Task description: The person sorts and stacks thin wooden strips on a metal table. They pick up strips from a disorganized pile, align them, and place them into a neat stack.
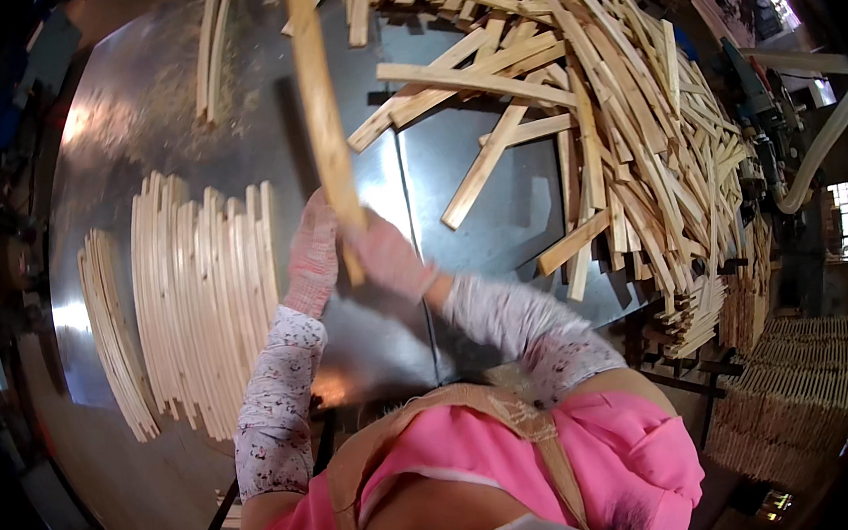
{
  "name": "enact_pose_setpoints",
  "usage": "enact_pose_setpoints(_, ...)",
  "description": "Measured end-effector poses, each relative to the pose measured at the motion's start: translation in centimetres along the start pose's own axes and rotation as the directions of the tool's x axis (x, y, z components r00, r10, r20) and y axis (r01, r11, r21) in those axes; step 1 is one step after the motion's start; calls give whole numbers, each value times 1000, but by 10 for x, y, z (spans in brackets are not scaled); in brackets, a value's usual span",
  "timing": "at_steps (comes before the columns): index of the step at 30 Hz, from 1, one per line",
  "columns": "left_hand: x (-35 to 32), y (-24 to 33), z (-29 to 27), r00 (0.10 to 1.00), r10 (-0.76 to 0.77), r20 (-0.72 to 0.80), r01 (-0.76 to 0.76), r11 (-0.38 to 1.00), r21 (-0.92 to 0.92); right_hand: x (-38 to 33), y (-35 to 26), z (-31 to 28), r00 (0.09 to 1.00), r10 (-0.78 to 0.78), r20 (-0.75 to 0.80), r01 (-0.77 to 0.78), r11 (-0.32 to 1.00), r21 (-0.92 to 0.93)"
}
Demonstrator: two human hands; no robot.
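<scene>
A long wooden slat (320, 104) stands raised above the metal table, running from between my hands up to the top edge of the view. My left hand (313, 246), in a pinkish knit glove, closes on the slat's left side near its lower end. On the other side, my right hand (388, 255), gloved alike and smeared by motion, grips the same end; its fingertips are partly hidden behind the wood. Left of my left hand lies a row of slats (210, 302), side by side, with a smaller bundle of slats (114, 334) beyond it.
A big jumbled heap of slats (633, 139) covers the table's right side, several jutting toward the middle. Two slats (212, 57) lie at the far left near sawdust. The metal tabletop (380, 338) has a seam. Stacked slats (792, 385) stand off the table, lower right.
</scene>
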State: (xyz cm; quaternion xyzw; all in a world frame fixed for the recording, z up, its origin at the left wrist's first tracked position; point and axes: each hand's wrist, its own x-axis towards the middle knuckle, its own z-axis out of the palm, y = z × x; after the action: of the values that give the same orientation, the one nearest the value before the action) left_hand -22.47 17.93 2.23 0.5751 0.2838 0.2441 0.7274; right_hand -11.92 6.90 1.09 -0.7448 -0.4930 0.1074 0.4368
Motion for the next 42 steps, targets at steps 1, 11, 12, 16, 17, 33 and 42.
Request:
enact_pose_setpoints(1, 12, 0, 24, 997, 62, 44, -65, 996, 59, 64, 34, -50, 973, -232, -14, 227, 960, -162)
enact_pose_setpoints(11, 177, -50, 164, 965, 170, 200, -229, 178, 957, 123, 285, -323, 978, 209, -3, -113, 517, -849)
enact_pose_setpoints(12, 196, -42, 183, 977, 70, 200, -207, 99, 973, 106, 302, -323, 993, 112, -35, -84, 464, -882)
enact_pose_setpoints(16, 225, -44, 208, 984, -131, 117, -134, -123, 983, 113, 269, -320, 936, 341, 88, -133, 572, -809)
enact_pose_setpoints(17, 228, -49, 212, 979, -184, 93, -113, -100, 989, 112, 264, -321, 944, 314, 102, -122, 617, -777)
enact_pose_setpoints(33, -89, -72, 133, 682, -716, -146, 661, 690, -296, -56, 131, -104, 675, 581, 455, -710, 341, 617)
enact_pose_setpoints(42, -208, -160, 4, 871, -491, 4, 473, 836, -278, -91, 36, 1, 533, 533, 657, -773, -9, 634)
